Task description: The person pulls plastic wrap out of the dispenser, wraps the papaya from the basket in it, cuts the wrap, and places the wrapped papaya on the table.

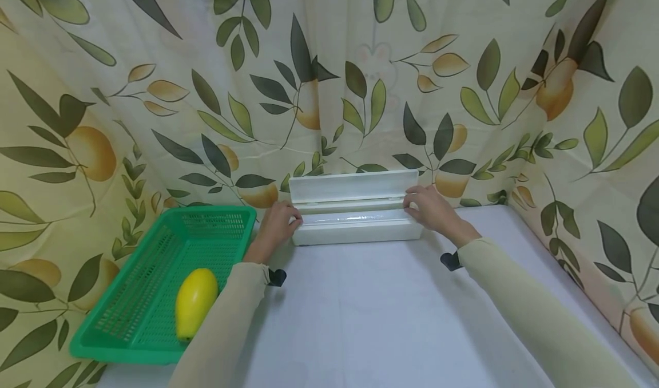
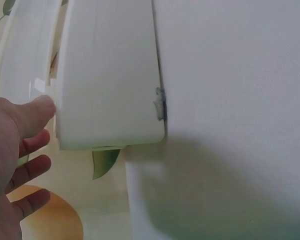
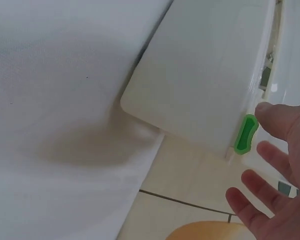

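Note:
A long white cling film box (image 1: 357, 234) stands at the back of the table, its lid (image 1: 355, 186) raised and leaning back. Shiny clear film (image 1: 355, 217) shows along its opening. My left hand (image 1: 278, 225) is at the box's left end; in the left wrist view, the thumb (image 2: 40, 107) touches the top edge. At the other end is my right hand (image 1: 432, 208), its thumb (image 3: 275, 117) beside a green slider (image 3: 246, 134). Other fingers on both hands are spread and bent outside the box ends. Both index fingertips are hidden in the wrist views, so whether they pinch anything is unclear.
A green plastic basket (image 1: 98, 336) stands on the left, beside my left forearm, with a yellow papaya-like fruit (image 1: 197, 303) inside. White cloth covers the table (image 1: 355, 313). A leaf-print curtain (image 1: 329, 90) hangs close behind the box and along both sides.

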Demonstrator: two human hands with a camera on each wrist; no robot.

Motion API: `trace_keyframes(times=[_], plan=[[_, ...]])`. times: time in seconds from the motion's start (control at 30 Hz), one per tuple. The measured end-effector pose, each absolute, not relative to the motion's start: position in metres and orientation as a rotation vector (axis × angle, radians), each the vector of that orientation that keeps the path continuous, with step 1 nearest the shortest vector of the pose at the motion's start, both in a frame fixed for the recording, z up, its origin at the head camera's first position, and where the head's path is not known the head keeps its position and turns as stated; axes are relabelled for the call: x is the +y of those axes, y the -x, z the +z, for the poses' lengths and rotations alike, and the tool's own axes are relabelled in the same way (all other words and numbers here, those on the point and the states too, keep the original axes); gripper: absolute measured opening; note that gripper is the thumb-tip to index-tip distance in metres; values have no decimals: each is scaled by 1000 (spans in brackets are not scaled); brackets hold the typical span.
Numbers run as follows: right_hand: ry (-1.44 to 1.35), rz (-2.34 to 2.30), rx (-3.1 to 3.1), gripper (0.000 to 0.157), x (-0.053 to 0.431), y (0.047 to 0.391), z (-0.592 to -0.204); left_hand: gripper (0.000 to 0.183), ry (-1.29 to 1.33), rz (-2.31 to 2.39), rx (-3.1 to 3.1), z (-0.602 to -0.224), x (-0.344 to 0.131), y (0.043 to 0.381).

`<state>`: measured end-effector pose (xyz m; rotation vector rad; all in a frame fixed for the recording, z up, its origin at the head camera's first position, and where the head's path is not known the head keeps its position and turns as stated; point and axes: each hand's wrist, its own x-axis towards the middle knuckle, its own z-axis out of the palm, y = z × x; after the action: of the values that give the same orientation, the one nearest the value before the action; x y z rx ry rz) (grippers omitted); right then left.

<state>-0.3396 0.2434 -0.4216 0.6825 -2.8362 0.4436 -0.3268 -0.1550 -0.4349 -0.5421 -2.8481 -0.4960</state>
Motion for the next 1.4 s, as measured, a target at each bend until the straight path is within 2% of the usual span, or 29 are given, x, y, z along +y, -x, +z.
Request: trace_keyframes(times=[0.17, 0.4, 0.67, 0.8, 1.17, 1.4], plan=[[-656, 475, -2832, 6, 244, 340, -423, 13, 508, -505, -2824, -435, -154, 326], [-676, 440, -2869, 21, 243, 342, -421, 10, 512, -511, -2781, -435, -153, 325], [-617, 436, -2953, 16, 238, 346, -427, 10, 520, -499, -2781, -438, -147, 321], [-614, 437, -2964, 9, 237, 346, -429, 8, 519, -487, -2768, -441, -146, 322], [-609, 453, -2871, 4, 240, 349, -426, 6, 586, -449, -2709, -433, -146, 325], [-600, 638, -2863, 9, 238, 345, -420, 7, 550, -470, -2720, -427, -149, 327]])
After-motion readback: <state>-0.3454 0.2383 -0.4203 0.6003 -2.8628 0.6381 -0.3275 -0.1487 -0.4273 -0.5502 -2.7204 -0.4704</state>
